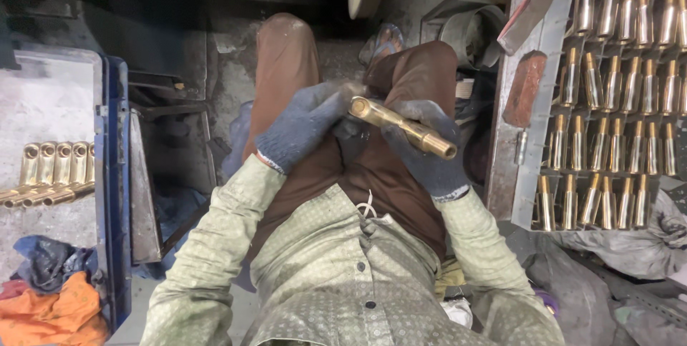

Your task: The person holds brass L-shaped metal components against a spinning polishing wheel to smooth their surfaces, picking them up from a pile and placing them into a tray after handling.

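We note the long polished brass tube fitting with a rounded eye at one end lying across the lap, above the brown trousers, tilted so its open bore points down and to the right. The right hand in a dark blue knitted glove is wrapped around the middle and lower part of the tube from below, fingers closed on it. The left hand in a matching dark blue knitted glove meets the eye end; its fingertips appear to pinch or press there, though the contact is partly blurred and we cannot be certain of a full clasp.

Handling, as we judge it: solid metal, so rigid and fairly heavy for its bulk; the polished surface looks slick, and the knit gloves should help against slipping. Not fragile, but the finish could mark if knocked. The best hold seems the straight barrel, with the eye end as a second steadying point.

Surroundings: a grey metal rack of upright polished brass pieces in rows to the right, well apart from the hands; a row of similar brass fittings on a grey tray to the left; an orange cloth in the lower left corner.
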